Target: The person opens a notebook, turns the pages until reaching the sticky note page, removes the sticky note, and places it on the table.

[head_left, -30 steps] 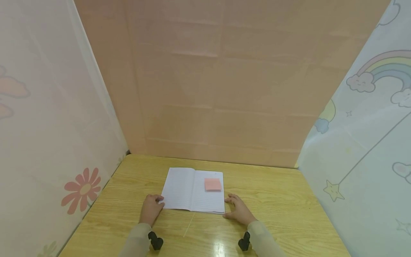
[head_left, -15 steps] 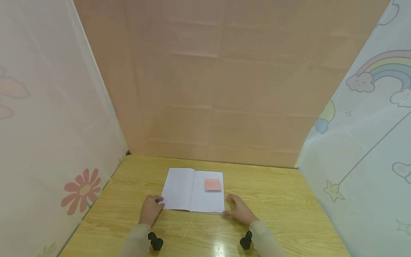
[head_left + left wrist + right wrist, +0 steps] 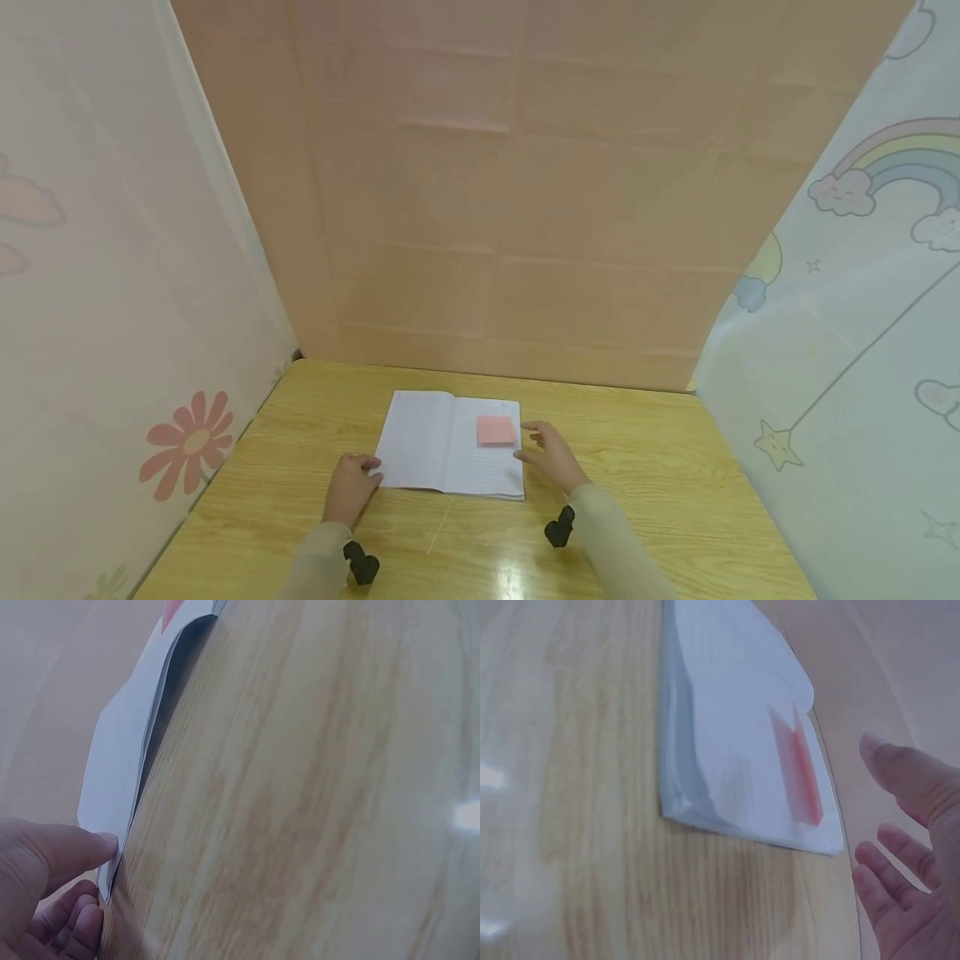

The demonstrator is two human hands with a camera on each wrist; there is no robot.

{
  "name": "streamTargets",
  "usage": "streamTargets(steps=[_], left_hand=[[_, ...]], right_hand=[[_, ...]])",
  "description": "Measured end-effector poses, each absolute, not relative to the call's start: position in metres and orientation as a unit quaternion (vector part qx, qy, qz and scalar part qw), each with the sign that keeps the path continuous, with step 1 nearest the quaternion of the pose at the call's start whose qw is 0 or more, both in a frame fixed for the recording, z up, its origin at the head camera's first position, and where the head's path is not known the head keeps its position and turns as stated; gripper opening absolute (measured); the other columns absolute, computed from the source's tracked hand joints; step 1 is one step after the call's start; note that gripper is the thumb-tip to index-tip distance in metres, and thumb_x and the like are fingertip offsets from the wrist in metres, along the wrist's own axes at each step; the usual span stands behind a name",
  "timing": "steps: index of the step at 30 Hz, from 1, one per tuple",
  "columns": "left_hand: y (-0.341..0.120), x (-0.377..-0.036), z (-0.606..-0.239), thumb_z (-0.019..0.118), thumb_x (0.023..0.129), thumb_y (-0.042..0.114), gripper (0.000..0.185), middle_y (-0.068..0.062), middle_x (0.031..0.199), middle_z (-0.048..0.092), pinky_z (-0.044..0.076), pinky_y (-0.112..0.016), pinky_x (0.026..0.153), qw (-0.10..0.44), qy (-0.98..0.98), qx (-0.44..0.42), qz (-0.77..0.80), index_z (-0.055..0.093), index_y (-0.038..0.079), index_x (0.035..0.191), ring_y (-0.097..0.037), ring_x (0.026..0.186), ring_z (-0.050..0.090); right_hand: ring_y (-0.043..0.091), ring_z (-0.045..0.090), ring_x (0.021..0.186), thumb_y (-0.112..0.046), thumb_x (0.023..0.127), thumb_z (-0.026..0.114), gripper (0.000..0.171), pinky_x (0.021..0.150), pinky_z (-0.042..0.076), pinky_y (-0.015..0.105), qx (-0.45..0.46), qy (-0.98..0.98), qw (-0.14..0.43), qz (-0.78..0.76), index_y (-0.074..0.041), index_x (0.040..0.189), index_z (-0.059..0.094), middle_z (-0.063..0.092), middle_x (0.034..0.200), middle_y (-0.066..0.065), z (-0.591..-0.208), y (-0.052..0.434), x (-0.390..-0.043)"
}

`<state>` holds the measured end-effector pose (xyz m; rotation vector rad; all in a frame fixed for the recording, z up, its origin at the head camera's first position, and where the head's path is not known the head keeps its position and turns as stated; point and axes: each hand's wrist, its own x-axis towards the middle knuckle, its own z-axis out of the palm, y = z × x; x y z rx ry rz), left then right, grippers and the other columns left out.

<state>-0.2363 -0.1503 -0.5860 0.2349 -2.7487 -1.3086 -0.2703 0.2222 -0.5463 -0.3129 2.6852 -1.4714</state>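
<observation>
While my left hand (image 3: 349,492) pins the open notebook's (image 3: 450,442) near left corner mid-table, my right hand (image 3: 551,454), fingers loose and empty, nears the pink sticky note (image 3: 496,430); a careless pull could crease the page or shift the notebook.

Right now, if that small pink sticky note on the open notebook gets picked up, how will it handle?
The pink square sticky note looks paper-thin, so probably floppy and very light. It lies flat on the open white lined notebook, so it may cling and peel. The right hand is nearest.
</observation>
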Motion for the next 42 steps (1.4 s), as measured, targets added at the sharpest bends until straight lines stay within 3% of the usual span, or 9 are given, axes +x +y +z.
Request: streamTargets(steps=[16,42], left_hand=[[-0.149,-0.236,-0.583,0.072,0.082,0.007,0.018,-0.016,0.103,0.060,0.049,-0.047,0.085,0.044,-0.902,0.076,-0.422,0.072,0.001,0.098,-0.028,0.095,0.058],[-0.147,-0.236,-0.581,0.071,0.081,0.005,0.017,-0.017,0.102,0.060,0.049,-0.046,0.082,0.042,-0.902,0.077,-0.423,0.071,-0.001,0.097,-0.027,0.092,0.057]], right_hand=[[0.040,0.054,0.116,-0.018,0.079,0.080,0.059,0.089,0.052,0.049,-0.067,0.876,0.051,-0.475,-0.002,0.129,0.055,0.052,0.129,0.021,-0.555,0.213,-0.301],[0.029,0.058,0.099,-0.015,0.076,0.082,0.057,0.081,0.051,0.045,-0.055,0.893,0.048,-0.443,-0.002,0.125,0.056,0.061,0.108,0.015,-0.574,0.211,-0.312]])
